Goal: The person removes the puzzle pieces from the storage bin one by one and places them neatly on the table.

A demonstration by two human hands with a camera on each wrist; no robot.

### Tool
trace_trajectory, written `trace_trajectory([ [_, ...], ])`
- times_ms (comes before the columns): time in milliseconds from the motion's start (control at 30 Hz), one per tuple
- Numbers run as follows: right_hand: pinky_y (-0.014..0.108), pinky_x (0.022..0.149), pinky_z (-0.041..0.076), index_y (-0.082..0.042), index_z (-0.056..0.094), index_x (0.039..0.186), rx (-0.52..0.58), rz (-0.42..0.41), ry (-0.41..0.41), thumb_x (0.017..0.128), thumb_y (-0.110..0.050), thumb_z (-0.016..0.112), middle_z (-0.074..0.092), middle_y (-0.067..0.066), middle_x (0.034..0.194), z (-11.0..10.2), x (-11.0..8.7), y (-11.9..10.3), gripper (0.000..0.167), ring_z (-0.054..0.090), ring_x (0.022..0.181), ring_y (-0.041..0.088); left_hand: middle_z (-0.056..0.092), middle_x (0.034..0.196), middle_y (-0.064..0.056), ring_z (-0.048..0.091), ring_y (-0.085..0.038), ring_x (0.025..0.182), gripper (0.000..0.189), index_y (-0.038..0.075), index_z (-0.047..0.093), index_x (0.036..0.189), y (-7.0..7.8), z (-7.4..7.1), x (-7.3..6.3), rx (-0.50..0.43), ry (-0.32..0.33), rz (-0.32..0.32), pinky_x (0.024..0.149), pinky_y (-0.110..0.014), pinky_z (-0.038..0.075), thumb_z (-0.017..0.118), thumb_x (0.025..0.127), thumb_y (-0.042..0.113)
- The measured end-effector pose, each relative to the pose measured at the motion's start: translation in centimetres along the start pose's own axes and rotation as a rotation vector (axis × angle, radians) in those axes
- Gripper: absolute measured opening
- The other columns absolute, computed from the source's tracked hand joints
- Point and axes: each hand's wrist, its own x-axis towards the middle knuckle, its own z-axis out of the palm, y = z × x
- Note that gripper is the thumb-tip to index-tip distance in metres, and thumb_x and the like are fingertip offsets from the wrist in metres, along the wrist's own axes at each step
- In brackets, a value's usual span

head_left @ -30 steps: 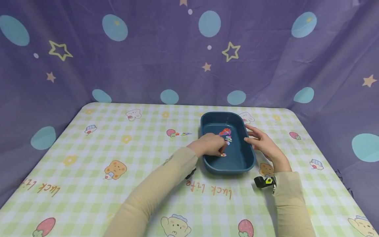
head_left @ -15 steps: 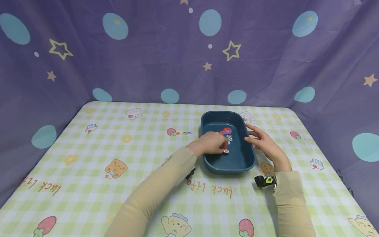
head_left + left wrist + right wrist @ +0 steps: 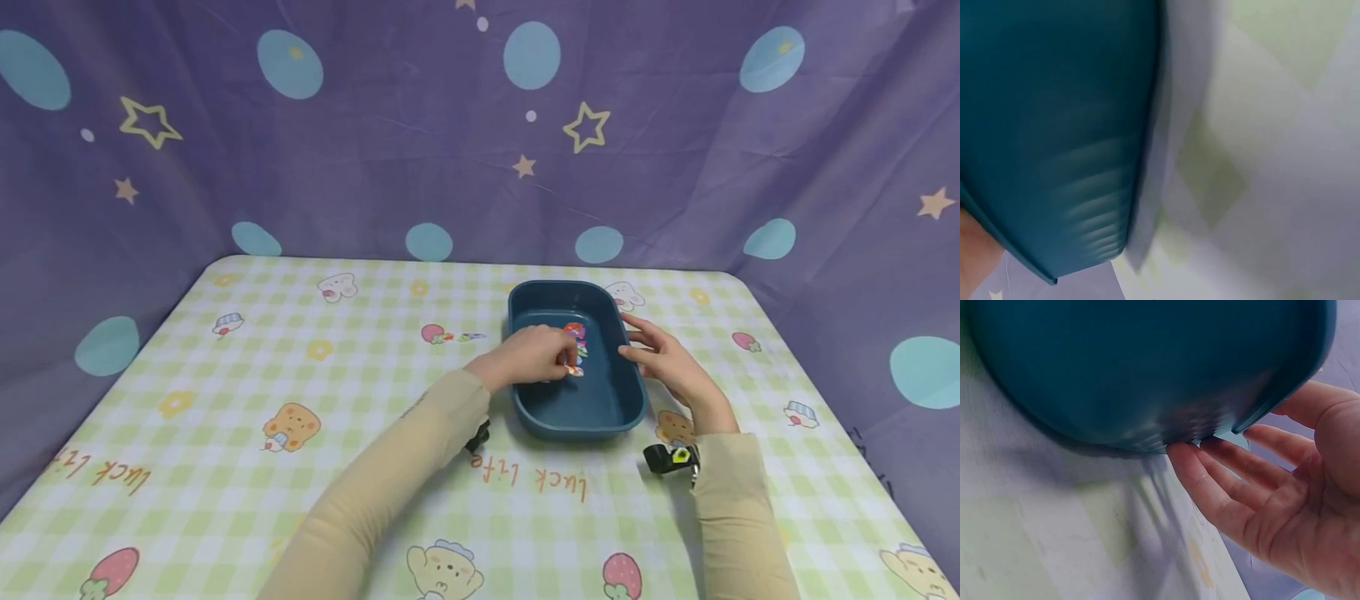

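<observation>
One dark teal bin (image 3: 592, 408) on the tabletop (image 3: 375, 392), sitting right of centre and closer to the far edge than the near one. Two hands on the job. The left hand (image 3: 531, 354) reaches over the bin's left rim with fingers curled down, pinching one small white-and-orange piece (image 3: 575, 372) near the middle of the bin floor. Past it, toward the far end, I count at least one red-and-purple piece (image 3: 575, 331) and one green-and-pink piece (image 3: 582, 349); knuckles block a full tally. The right hand (image 3: 671, 362) isn't clenched: fingers extended, tips touching the bin's outer right wall, thumb at the rim. Two more colourful bits (image 3: 471, 337) lie left of the bin. Two tan sleeves (image 3: 738, 500), and one purple curtain (image 3: 420, 150) behind the far edge.
</observation>
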Motion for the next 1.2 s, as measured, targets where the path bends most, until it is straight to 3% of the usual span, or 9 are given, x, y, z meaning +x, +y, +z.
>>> trace_trajectory([
  [167,0.024,0.071,0.046,-0.021,0.022,0.145,0.010,-0.001,-0.001,0.092,-0.021,0.053,0.035,0.019,0.140,0.0,0.0,-0.2,0.062,0.041,0.119,0.030,0.059,0.083,0.007,0.053,-0.006,0.072,0.008,0.019,0.064,0.091,-0.2,-0.9,-0.6,-0.049,0.037,-0.011,0.067,-0.021,0.043,0.061,0.084,0.019],
  [500,0.024,0.074,0.046,-0.022,0.022,0.145,0.012,0.002,-0.003,0.091,-0.025,0.054,0.036,0.019,0.140,0.0,-0.1,-0.1,0.064,0.042,0.119,0.029,0.059,0.085,0.006,0.054,-0.007,0.074,0.008,0.018,0.064,0.092,-1.4,-2.1,-1.7,-0.106,0.115,0.001,0.066,-0.020,0.042,0.061,0.085,0.021],
  [833,0.025,0.075,0.046,-0.021,0.021,0.145,0.002,0.002,-0.003,0.091,-0.026,0.055,0.036,0.019,0.139,0.0,-0.1,-0.1,0.064,0.045,0.115,0.025,0.060,0.085,0.006,0.053,-0.007,0.076,0.009,0.017,0.064,0.093,-3.0,-3.3,-3.3,-0.161,0.151,-0.101,0.069,-0.020,0.044,0.062,0.083,0.017],
  [1067,0.025,0.075,0.046,-0.021,0.022,0.145,0.003,0.001,0.001,0.090,-0.025,0.055,0.036,0.019,0.139,0.1,-0.1,-0.2,0.064,0.045,0.114,0.025,0.059,0.079,0.005,0.052,-0.009,0.071,0.009,0.017,0.064,0.092,-4.7,-3.6,-5.0,-0.213,0.236,-0.159,0.066,-0.023,0.043,0.064,0.083,0.018],
  [1200,0.024,0.073,0.046,-0.021,0.022,0.145,0.002,0.000,0.004,0.090,-0.025,0.055,0.037,0.019,0.139,0.1,-0.1,-0.2,0.064,0.050,0.106,0.015,0.059,0.079,0.005,0.051,-0.010,0.069,0.008,0.017,0.065,0.091,-5.8,-3.7,-6.1,-0.238,0.290,-0.172,0.063,-0.024,0.043,0.063,0.083,0.019],
])
